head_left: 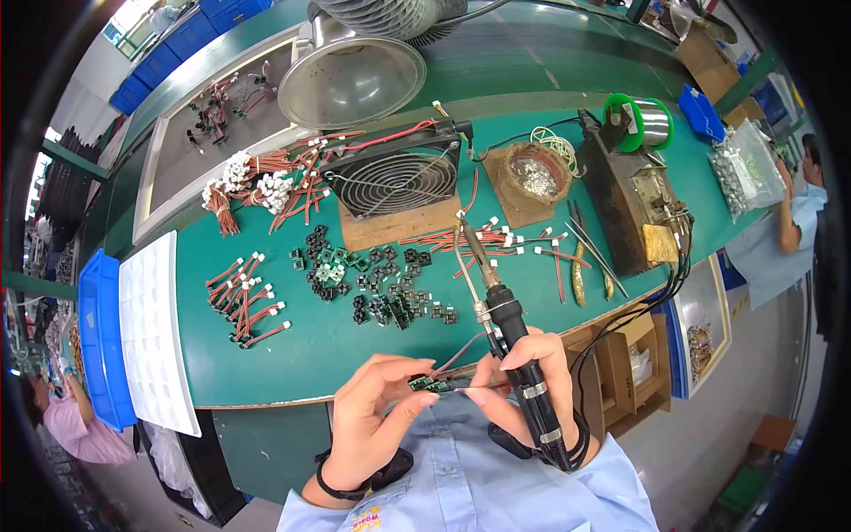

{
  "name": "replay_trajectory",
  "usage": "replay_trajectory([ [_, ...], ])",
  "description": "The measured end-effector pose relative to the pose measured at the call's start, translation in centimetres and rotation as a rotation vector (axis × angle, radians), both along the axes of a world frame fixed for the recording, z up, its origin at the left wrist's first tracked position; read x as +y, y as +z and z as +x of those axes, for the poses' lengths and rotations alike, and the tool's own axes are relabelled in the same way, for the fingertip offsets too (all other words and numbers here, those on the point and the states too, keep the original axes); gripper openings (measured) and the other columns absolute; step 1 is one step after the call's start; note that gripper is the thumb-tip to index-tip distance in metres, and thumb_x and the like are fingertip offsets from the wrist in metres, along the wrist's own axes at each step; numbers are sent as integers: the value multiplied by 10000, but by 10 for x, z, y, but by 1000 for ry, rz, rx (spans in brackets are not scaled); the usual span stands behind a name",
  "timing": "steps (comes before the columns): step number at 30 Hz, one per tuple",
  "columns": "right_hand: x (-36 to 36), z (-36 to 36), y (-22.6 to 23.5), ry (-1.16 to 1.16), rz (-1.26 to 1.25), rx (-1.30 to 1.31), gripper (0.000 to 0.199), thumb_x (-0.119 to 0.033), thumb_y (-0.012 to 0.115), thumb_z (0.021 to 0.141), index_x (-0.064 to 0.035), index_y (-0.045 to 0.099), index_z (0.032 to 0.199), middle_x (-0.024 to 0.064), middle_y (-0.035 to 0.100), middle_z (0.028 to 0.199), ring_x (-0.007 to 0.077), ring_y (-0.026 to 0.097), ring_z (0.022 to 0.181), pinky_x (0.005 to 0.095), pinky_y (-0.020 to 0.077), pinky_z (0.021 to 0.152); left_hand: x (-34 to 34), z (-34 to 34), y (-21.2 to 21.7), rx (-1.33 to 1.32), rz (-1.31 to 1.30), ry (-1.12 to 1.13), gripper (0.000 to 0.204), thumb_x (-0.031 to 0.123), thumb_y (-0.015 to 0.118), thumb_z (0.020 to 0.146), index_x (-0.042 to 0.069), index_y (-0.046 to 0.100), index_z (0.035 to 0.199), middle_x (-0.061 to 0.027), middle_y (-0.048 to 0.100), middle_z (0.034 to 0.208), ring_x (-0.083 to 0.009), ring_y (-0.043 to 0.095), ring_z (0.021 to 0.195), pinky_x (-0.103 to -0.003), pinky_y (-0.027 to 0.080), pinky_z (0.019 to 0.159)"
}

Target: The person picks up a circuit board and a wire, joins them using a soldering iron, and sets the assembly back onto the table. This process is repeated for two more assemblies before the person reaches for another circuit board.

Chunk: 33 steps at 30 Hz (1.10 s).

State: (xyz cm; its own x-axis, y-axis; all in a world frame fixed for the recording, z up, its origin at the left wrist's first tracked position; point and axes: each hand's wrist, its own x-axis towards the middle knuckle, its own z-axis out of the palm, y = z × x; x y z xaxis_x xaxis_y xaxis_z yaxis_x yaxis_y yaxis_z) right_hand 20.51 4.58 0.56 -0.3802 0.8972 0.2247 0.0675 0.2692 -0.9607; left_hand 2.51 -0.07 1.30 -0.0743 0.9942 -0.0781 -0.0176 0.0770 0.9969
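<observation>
My left hand (374, 410) pinches a small green and black circuit board (427, 384) in front of my shirt, at the table's near edge. A thin red and black wire (461, 353) rises from the board. In my right hand (537, 379) is a black-handled soldering iron (507, 321) with a metal feed tube along it, its tip pointing up and away from the board. The right thumb and fingertips also close near the wire beside the board; the exact grip there is partly hidden.
On the green table lie loose small boards (381, 282), wired boards (248, 301) and red-black wires (479, 239). Behind stand a fan (394, 177), a solder pot (536, 173) and a green solder spool (625, 122). Tweezers (596, 253) and pliers (579, 279) lie right; a white tray (160, 332) left.
</observation>
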Motion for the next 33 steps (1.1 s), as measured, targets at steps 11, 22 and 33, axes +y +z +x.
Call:
replay_trajectory([
  [11,1,-4,0,66,37,26,466,27,712,710,-106,379,1008,60,568,808,93,495,703,215,394,579,7,-2,-12,-603,-230,-75,262,125,610,848,-20,527,1050,-124,577,982,-167,583,790,-271,482,658],
  [22,13,-3,6,36,150,10,468,0,745,656,-113,423,977,3,580,779,116,477,641,283,346,718,14,2,-32,-954,-265,-183,251,87,568,878,-23,518,1098,-119,598,1000,-166,569,867,-290,462,731],
  [33,21,8,-4,84,106,40,428,17,713,681,-112,422,967,-26,619,699,91,587,653,328,294,830,24,13,-36,-956,-241,-236,239,120,538,900,-26,518,1087,-114,600,1002,-166,569,879,-288,458,720],
])
